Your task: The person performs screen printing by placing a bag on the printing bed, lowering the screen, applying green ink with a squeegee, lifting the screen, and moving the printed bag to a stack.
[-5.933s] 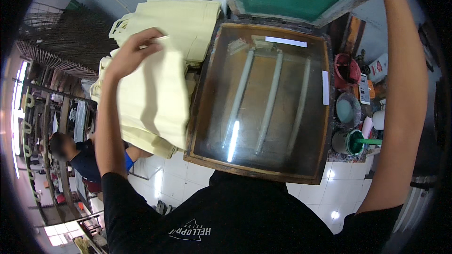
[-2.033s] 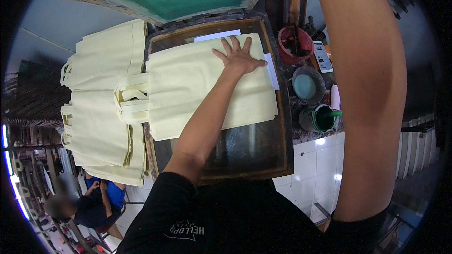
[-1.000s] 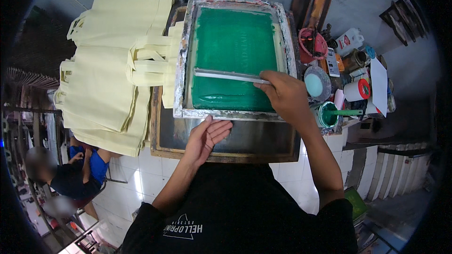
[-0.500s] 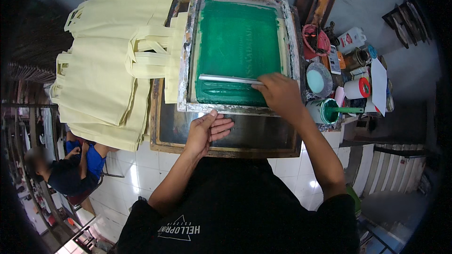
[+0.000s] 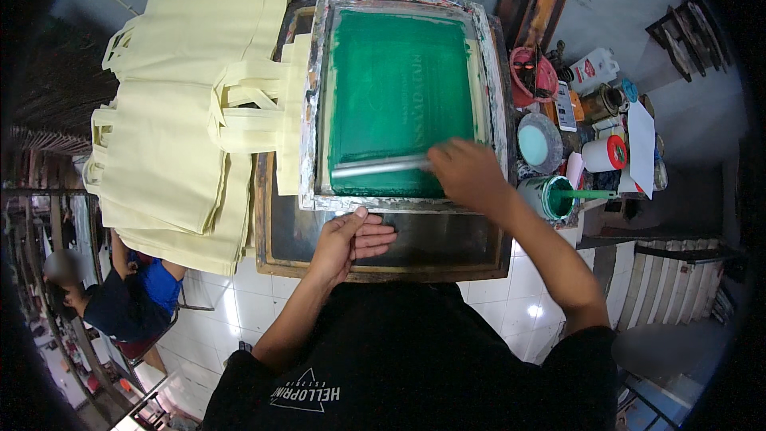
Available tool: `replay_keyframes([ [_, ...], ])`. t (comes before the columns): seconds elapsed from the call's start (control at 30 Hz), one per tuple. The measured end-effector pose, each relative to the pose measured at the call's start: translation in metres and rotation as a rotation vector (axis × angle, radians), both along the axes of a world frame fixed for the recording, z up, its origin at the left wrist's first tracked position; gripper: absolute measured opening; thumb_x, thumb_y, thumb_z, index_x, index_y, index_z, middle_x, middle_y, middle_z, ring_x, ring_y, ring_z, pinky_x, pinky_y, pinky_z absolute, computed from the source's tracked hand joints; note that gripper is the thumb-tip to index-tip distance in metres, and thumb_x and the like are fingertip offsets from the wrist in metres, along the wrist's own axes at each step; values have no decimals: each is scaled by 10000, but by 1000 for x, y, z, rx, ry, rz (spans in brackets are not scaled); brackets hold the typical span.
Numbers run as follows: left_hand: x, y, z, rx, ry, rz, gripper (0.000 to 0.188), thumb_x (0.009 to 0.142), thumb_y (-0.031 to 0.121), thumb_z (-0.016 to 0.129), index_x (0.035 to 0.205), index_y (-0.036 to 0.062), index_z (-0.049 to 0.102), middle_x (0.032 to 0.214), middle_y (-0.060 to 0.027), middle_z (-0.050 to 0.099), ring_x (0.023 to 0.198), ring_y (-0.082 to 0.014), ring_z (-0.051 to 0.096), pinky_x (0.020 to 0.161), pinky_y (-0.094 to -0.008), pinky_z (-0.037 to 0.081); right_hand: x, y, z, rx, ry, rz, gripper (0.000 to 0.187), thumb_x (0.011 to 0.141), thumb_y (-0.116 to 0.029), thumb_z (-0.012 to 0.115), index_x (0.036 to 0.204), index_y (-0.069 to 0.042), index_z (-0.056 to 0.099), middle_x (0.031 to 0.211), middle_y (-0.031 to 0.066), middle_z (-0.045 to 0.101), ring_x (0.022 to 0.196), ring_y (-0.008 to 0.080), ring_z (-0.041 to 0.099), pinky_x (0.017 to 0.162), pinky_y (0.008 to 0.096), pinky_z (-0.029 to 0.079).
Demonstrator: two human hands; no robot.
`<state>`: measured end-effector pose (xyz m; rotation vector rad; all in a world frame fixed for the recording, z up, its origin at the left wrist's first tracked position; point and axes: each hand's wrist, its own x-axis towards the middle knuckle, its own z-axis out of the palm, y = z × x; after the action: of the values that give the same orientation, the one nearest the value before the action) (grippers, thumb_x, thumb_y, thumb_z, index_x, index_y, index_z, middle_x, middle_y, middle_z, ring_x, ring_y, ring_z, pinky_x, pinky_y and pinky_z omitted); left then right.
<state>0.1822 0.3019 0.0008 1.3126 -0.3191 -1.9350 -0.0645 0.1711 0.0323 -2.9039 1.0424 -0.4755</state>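
A printing screen (image 5: 310,132) with an ink-smeared frame lies on the worktable, and green ink (image 5: 391,72) covers its mesh. Faint lettering shows through the ink on the right side. My right hand (image 5: 471,174) is closed round the end of a silver squeegee (image 5: 375,167), which lies crosswise over the near part of the mesh, slightly blurred. At the screen's near edge, my left hand (image 5: 351,243) is turned palm up with fingers stretched out, its thumb touching the frame. Beneath the screen, part of a pale yellow cloth bag (image 5: 292,128) sticks out at the left.
Pale yellow bags (image 5: 179,144) are stacked at the left. On the right stand an open jar of green ink (image 5: 550,196) with a green stick, a bowl (image 5: 539,144), a red basket (image 5: 533,76) and a red-lidded tub (image 5: 604,152). Another person (image 5: 132,295) sits at the lower left.
My right hand has drawn the squeegee toward me, to the near end of the mesh. More lettering shows through the ink. My left hand keeps its place at the frame edge.
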Motion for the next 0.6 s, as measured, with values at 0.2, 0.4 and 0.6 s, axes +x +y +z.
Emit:
replay_keyframes([
  [0.2, 1, 2, -2, 8, -8, 12, 491, 1075, 368, 528, 1181, -110, 558, 1068, -287, 704, 977, -354, 745, 815, -409, 638, 17, -123, -2, -23, -43, 9, 253, 939, -321, 686, 942, -82, 602, 800, 141, 661, 758, 360, 661, 657, 495, 513],
  [0.4, 3, 1, 6, 44, -67, -34, 507, 1057, 414, 557, 1058, -91, 608, 862, -247, 719, 696, -309, 741, 586, -357, 609, 34, -249, 26, 245, 61, -96, 433, 937, -465, 687, 1037, -44, 702, 880, 209, 704, 859, 410, 679, 745, 512, 509],
  [0.6, 27, -26, 52, -72, -143, -400, 581, 1044, 504, 547, 881, -38, 677, 651, -147, 691, 513, -200, 681, 455, -284, 529, 36, -287, 39, 303, 57, -180, 555, 898, -543, 709, 1162, -56, 735, 890, 209, 726, 796, 396, 685, 761, 498, 518],
])
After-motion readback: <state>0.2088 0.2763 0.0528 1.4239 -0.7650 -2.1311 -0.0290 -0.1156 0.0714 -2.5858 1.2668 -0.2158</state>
